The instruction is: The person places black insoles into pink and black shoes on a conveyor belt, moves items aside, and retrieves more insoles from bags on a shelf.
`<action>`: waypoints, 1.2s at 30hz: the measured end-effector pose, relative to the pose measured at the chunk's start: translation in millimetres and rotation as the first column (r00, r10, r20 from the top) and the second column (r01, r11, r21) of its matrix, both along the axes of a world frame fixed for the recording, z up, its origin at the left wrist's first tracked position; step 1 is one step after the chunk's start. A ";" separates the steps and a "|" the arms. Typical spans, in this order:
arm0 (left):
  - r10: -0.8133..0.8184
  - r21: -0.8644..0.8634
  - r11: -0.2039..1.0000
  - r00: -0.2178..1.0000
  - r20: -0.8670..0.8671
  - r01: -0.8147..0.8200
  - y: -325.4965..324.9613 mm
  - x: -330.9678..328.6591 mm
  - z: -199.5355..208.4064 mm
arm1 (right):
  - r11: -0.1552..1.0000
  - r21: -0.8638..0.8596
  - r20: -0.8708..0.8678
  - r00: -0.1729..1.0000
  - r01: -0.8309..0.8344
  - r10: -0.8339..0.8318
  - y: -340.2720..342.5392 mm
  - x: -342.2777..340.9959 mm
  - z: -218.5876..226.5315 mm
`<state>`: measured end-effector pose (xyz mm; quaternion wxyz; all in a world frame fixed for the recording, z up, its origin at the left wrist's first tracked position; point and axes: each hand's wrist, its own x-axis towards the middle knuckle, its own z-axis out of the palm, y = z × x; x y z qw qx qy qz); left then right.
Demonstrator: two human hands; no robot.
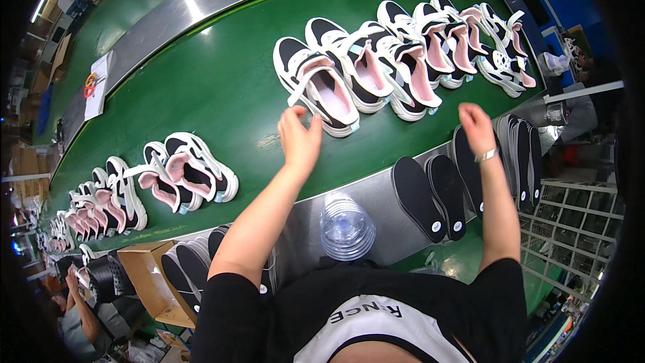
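Observation:
A white, black and pink sneaker [329, 99] lies nearest on the green surface, its lining pink and a pale insole inside. My left hand [300, 138] is at its near-left edge, thumb and fingers apart, with nothing seen between them. Further right, my right hand [476, 128] is curled closed above the top end of a black insole [463, 161]. Whether its fingers hold anything is hidden. Two more black insoles, one [413, 191] left of the other [445, 195], lie on the metal ledge. Beside the first shoe stand another sneaker [356, 60] and several more.
More sneakers [191, 171] sit at the left of the green belt [255, 74]. A stack of clear plastic cups [347, 227] is on the metal ledge before me. Bundled insoles [517, 154] stand at right, a cardboard box [151, 275] at left. A co-worker [87, 316] sits lower left.

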<state>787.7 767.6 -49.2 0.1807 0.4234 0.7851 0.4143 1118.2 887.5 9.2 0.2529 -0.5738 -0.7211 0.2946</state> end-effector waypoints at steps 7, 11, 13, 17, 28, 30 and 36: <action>-0.136 0.286 0.955 0.742 0.657 -0.079 67.4 -38.7 2.6 | 0.904 -0.332 -0.008 0.959 -0.270 0.283 -212.8 -15.1 14.4; -0.034 0.223 0.968 0.815 0.578 -0.118 89.3 -48.7 2.9 | 0.492 -0.840 -0.193 0.973 -0.230 0.126 -332.9 27.9 -25.1; -0.022 0.204 0.971 0.809 0.587 -0.122 93.4 -50.1 5.2 | 0.427 -0.883 -0.247 0.966 -0.194 -0.071 -371.1 41.9 -34.1; -0.107 0.200 0.980 0.809 0.578 -0.014 78.3 -54.4 10.9 | 0.388 -0.915 -0.245 0.915 -0.110 -0.320 -431.2 65.8 -55.8; -0.258 -0.304 0.650 0.579 0.774 0.696 -241.1 26.4 110.5 | -0.289 -0.952 0.259 0.779 0.105 -0.571 -574.3 57.3 -18.5; -0.013 -0.479 0.611 0.613 0.790 0.630 -309.0 21.7 75.4 | -0.313 -0.947 0.238 0.805 0.069 -0.543 -595.4 56.3 -19.7; 0.194 -0.715 0.457 0.725 0.660 0.529 -379.9 24.0 53.6 | -0.301 -0.948 0.108 0.788 -0.101 -0.607 -644.6 81.0 -12.1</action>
